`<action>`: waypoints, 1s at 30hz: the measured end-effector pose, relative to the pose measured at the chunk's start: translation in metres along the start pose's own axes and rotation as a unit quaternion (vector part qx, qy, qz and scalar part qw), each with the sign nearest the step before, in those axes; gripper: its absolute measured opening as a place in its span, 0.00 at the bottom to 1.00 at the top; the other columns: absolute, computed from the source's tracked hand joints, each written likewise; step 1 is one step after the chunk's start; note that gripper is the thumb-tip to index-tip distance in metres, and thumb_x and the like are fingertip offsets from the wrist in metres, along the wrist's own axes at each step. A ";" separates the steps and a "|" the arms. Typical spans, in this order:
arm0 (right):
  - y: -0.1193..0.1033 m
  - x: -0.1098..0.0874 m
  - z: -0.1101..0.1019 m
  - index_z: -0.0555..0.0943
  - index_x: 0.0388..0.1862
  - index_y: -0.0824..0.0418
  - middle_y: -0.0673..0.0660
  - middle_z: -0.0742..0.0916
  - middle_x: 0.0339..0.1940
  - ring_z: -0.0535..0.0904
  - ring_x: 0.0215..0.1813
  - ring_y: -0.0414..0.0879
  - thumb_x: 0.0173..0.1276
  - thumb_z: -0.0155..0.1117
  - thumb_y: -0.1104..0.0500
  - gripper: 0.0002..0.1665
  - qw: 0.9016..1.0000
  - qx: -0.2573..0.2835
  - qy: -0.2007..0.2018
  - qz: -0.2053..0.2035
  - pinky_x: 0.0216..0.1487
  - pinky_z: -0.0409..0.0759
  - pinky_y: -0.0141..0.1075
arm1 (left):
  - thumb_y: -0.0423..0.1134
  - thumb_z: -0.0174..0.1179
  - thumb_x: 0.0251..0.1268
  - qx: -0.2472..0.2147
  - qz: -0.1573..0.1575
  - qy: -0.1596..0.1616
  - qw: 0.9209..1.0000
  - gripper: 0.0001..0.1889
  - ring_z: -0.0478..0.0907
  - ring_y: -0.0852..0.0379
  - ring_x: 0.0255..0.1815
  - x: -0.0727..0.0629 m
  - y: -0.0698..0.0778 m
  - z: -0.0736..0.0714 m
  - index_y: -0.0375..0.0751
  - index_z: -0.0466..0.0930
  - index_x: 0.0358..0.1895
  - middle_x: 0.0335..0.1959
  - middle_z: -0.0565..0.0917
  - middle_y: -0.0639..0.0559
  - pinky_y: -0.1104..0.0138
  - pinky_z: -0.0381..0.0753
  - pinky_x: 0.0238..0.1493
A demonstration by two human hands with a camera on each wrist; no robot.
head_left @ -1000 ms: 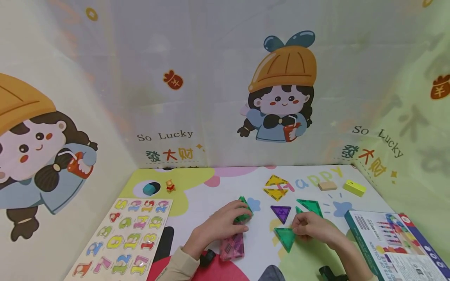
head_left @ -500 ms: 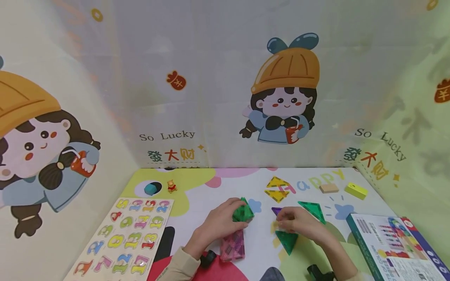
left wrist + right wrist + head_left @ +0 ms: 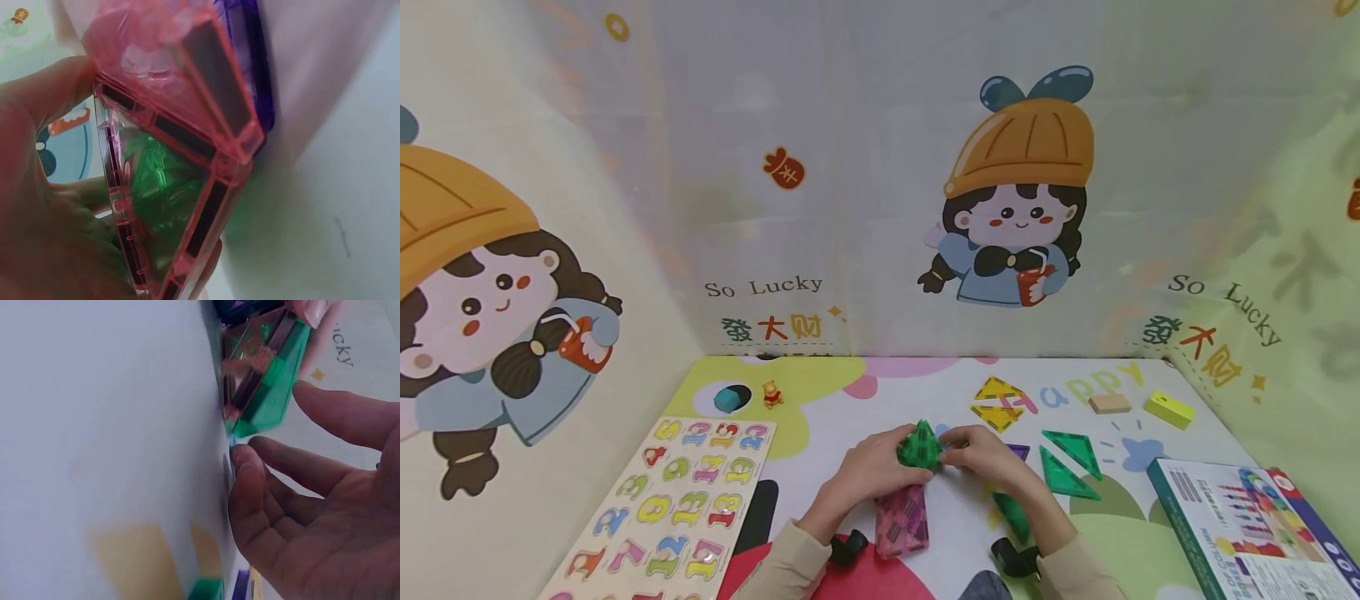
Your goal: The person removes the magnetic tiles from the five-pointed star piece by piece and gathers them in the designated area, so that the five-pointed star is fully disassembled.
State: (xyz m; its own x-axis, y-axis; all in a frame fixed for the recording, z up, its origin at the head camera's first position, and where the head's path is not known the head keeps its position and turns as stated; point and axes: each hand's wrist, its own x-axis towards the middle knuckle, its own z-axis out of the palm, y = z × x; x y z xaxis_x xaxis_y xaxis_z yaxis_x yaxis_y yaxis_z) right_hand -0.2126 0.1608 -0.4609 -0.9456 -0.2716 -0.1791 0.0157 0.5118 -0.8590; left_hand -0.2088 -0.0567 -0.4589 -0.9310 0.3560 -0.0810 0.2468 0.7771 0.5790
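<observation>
The left hand [image 3: 872, 471] grips a green tile [image 3: 919, 447] standing up on the desk [image 3: 820, 417], fingers curled round it, with a pink tile [image 3: 901, 521] just under the palm. The right hand [image 3: 988, 454] meets the green tile from the other side; its fingers look loosely spread in the wrist view, and whether they pinch it I cannot tell. Near the right forearm lie two green triangles [image 3: 1067, 467]. Yellow triangles [image 3: 996, 402] sit further back. A number puzzle [image 3: 673, 508] lies at left, a box [image 3: 1255, 525] at right.
</observation>
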 end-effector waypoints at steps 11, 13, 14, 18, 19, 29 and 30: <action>-0.002 0.006 0.009 0.81 0.51 0.68 0.56 0.82 0.36 0.75 0.35 0.48 0.63 0.67 0.59 0.19 0.999 0.028 0.029 0.035 0.37 0.76 0.37 | 0.64 0.67 0.51 -0.015 0.002 0.008 1.000 0.40 0.78 0.48 0.57 -0.001 0.004 0.000 0.53 0.72 0.69 0.60 0.82 0.49 0.45 0.77 0.52; -0.001 0.007 0.009 0.81 0.50 0.68 0.56 0.81 0.35 0.75 0.35 0.48 0.64 0.66 0.60 0.17 0.998 0.042 0.030 0.034 0.37 0.76 0.37 | 0.64 0.67 0.51 -0.015 0.002 0.007 1.000 0.40 0.78 0.47 0.58 -0.001 0.004 0.000 0.53 0.72 0.69 0.61 0.82 0.49 0.45 0.77 0.53; -0.001 0.007 0.009 0.80 0.49 0.69 0.56 0.81 0.35 0.74 0.35 0.48 0.65 0.66 0.61 0.17 0.998 0.051 0.030 0.032 0.37 0.75 0.37 | 0.64 0.68 0.51 -0.015 0.003 0.007 1.000 0.41 0.78 0.47 0.58 -0.001 0.004 0.000 0.53 0.72 0.69 0.61 0.82 0.49 0.45 0.77 0.53; 0.002 0.007 0.008 0.78 0.47 0.69 0.56 0.79 0.34 0.73 0.35 0.48 0.65 0.64 0.62 0.15 0.995 0.085 0.026 0.033 0.38 0.74 0.37 | 0.63 0.69 0.49 -0.014 0.008 0.008 1.000 0.41 0.79 0.46 0.58 -0.002 0.005 -0.001 0.52 0.73 0.69 0.61 0.82 0.47 0.44 0.77 0.52; 0.003 0.008 0.007 0.78 0.47 0.69 0.55 0.79 0.34 0.73 0.35 0.48 0.65 0.64 0.61 0.15 0.995 0.092 0.023 0.033 0.38 0.74 0.37 | 0.63 0.69 0.49 -0.013 0.009 0.008 1.000 0.41 0.79 0.46 0.57 -0.002 0.005 -0.001 0.52 0.73 0.69 0.61 0.82 0.48 0.44 0.78 0.52; 0.017 0.012 -0.008 0.71 0.46 0.65 0.49 0.83 0.29 0.79 0.30 0.42 0.73 0.56 0.63 0.08 0.960 0.269 -0.081 0.013 0.35 0.80 0.31 | 0.63 0.69 0.50 -0.014 0.021 0.004 1.000 0.41 0.79 0.50 0.58 -0.001 0.004 -0.001 0.53 0.72 0.69 0.61 0.82 0.49 0.48 0.79 0.51; 0.017 0.011 -0.009 0.71 0.47 0.65 0.50 0.85 0.29 0.81 0.31 0.41 0.74 0.55 0.63 0.07 0.955 0.282 -0.095 0.009 0.35 0.81 0.31 | 0.63 0.69 0.50 -0.013 0.024 0.004 1.000 0.41 0.79 0.50 0.57 -0.001 0.004 -0.001 0.53 0.73 0.69 0.61 0.82 0.49 0.49 0.79 0.50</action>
State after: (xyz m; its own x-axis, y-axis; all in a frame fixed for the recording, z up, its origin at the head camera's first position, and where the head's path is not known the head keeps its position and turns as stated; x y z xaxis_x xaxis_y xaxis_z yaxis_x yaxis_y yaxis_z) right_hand -0.2259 0.1734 -0.4734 -0.8682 -0.4377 -0.2338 0.2543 0.0121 -0.9670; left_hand -0.2075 -0.0542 -0.4552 -0.9206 0.3876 -0.0467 0.2833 0.7456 0.6032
